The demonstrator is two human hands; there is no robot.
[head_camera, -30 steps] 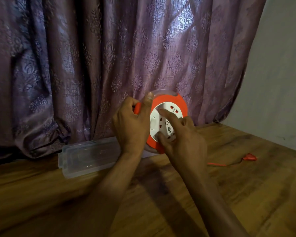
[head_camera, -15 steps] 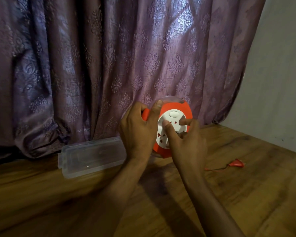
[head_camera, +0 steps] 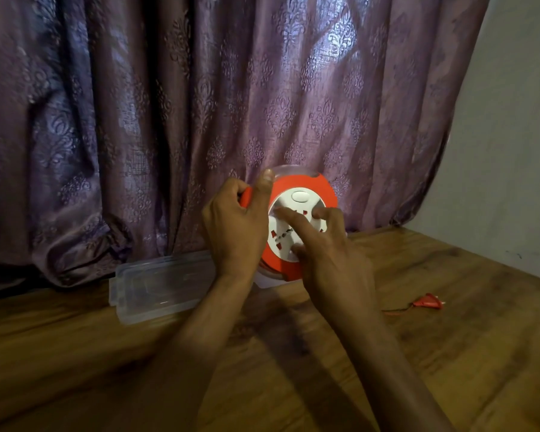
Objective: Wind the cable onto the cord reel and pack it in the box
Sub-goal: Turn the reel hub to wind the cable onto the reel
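**Reel Turns as Last of Cable Comes In**

A patterned curtain (head_camera: 200, 120) hangs behind a wooden desk (head_camera: 449, 353), where a clear plastic box (head_camera: 162, 285) lies at nine o'clock from the work. The orange cord reel (head_camera: 296, 222) is held upright above the desk: the left hand (head_camera: 234, 226) has its grip closed round the rim, while the right hand (head_camera: 331, 257) presses straight fingers (head_camera: 289, 213) on the white socket face. The plug (head_camera: 427, 302) and a short tail of cable (head_camera: 395, 311) lie at four o'clock. Best practice, arguably: steady rim, even turns, slack fed flat
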